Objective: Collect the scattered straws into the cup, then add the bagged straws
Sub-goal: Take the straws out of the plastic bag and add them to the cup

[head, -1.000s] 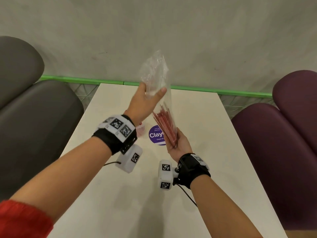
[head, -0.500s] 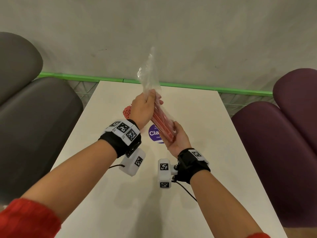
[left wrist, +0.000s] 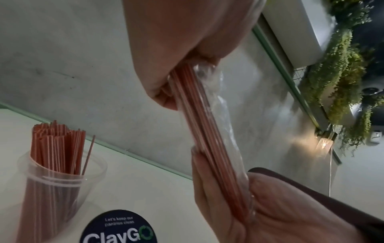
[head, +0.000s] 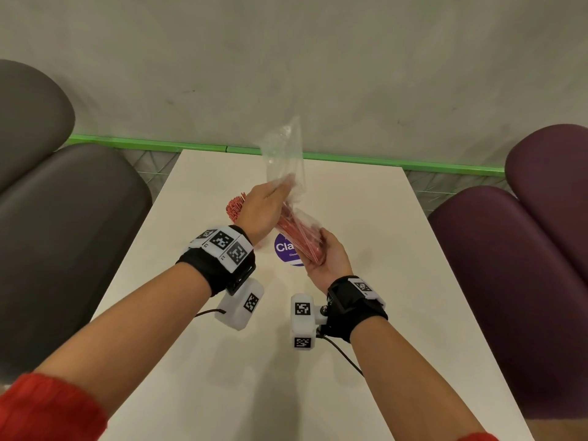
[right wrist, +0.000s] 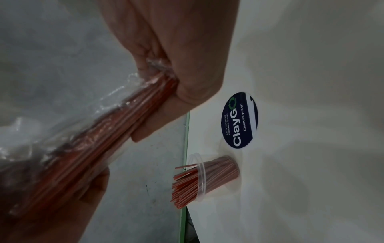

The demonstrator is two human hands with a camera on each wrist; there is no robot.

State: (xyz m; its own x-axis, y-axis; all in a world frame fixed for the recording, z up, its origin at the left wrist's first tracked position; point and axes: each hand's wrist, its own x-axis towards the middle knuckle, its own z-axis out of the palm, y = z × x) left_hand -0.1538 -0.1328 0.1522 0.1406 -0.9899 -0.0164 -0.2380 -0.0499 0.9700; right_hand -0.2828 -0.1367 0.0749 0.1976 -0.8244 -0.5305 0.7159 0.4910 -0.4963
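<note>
the white table (head: 286,361) lies bare near the person and on its right; the cup (left wrist: 51,184) of straws (head: 234,207) stands left of centre beside a flat purple sticker (head: 283,248), with padded seats (head: 509,265) flanking both sides

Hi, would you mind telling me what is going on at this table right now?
A person is holding a clear plastic bag of red straws above the white table. The right hand cradles its lower end, and the left hand grips it higher up. The cup beside them already holds straws; the bagged ones are not in yet.
</note>
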